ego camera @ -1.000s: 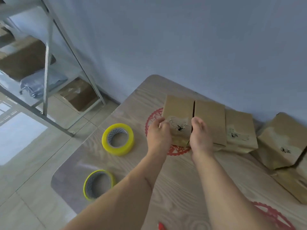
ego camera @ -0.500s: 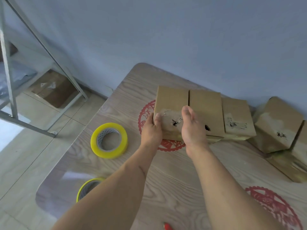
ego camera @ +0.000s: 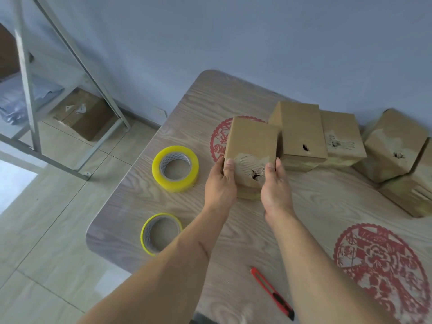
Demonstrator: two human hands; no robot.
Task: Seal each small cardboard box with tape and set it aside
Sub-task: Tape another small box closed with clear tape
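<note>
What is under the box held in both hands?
The box is held by the left hand and right hand above the table, partly hiding a red paper-cut design. Its underside is hidden.

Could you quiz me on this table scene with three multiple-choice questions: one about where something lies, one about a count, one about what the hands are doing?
1. Where does the red utility knife lie?
A. On top of a box
B. On the table, near the front edge, between the forearms
C. Inside a tape roll

2. How many yellow tape rolls are on the table?
A. One
B. Two
C. Four

3. What are the hands doing?
A. Both grip one cardboard box
B. Both rest flat on the table
C. One holds the knife

Answers: 1 B, it lies on the wood. 2 B, large tape roll and small tape roll. 3 A, left hand and right hand clasp the cardboard box.
</note>
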